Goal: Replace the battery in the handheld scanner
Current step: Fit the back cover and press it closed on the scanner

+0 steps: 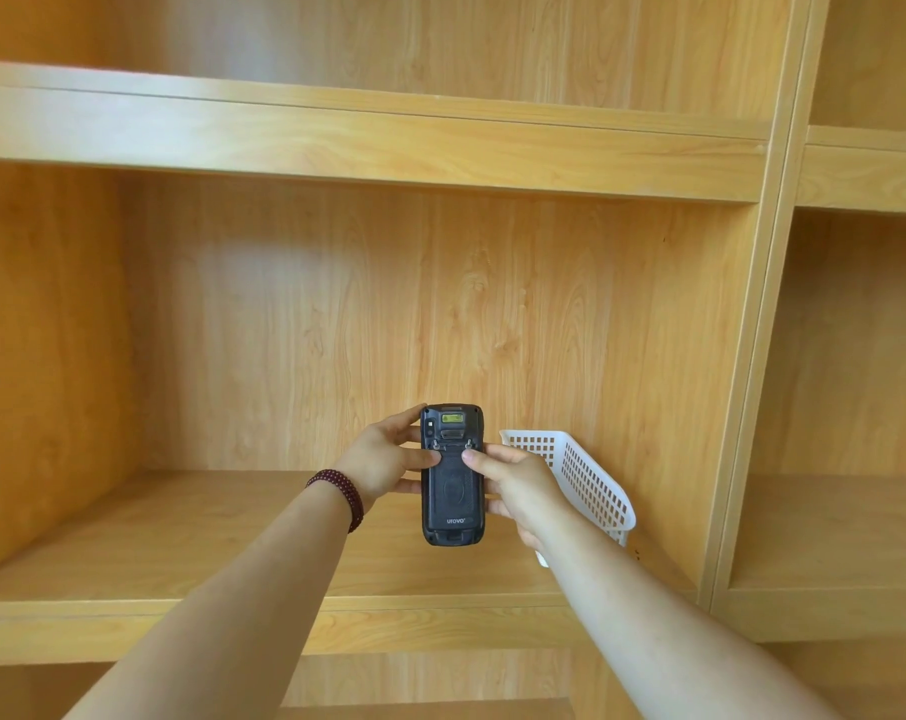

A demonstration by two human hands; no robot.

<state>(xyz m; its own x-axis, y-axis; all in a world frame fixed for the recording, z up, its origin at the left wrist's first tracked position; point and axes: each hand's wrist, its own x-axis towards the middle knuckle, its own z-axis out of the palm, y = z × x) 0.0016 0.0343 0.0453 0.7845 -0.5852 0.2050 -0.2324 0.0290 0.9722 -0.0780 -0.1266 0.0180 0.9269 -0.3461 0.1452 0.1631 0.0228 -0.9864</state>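
Storage room: wooden shelving (368, 142), basket (586, 475)

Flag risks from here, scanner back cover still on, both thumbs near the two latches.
1. The scanner is held in mid-air above the shelf by the left hand and right hand; if a latch pops suddenly, it could probably slip and drop.
2. The white basket sits tilted right behind the right hand; a jerk of that hand might knock it.

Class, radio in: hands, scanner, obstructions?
Left hand and right hand grip scanner, back facing, cover on. White basket behind right hand.
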